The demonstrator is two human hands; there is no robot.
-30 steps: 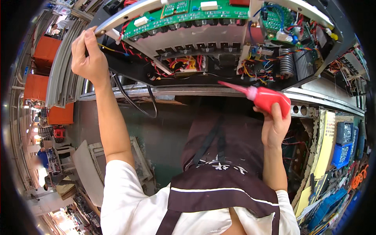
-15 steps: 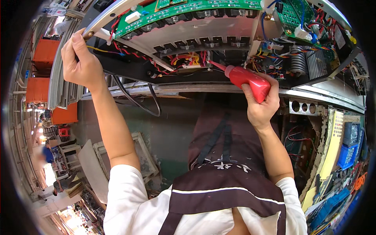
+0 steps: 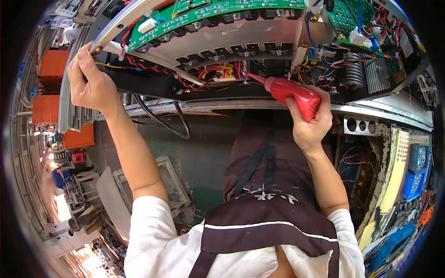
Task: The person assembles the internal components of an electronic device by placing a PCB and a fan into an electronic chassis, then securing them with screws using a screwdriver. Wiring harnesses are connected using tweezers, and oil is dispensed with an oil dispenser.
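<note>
My right hand (image 3: 314, 116) is wrapped round a red squeeze bottle (image 3: 296, 95) with a long thin nozzle. The nozzle points left, its tip close to a bundle of red and yellow wires (image 3: 222, 71) inside an open electronic unit. At the left, my left hand (image 3: 92, 88) is closed with its fingertips on the end of the unit's metal frame rail (image 3: 121, 27), beside a brass screw. A green circuit board (image 3: 213, 15) runs along the top above a pale metal plate (image 3: 241, 39) with a row of black components.
A coil (image 3: 353, 74) and a second green board (image 3: 350, 21) fill the unit's right side. A black cable (image 3: 183, 121) loops below the metal bench edge (image 3: 208, 107). Orange bins (image 3: 53, 65) stand left; blue bins (image 3: 413, 184) and tools lie right.
The unit and my left hand appear slightly lower and farther left. My right hand and the red squeeze bottle have hardly moved, with the nozzle still among the wires.
</note>
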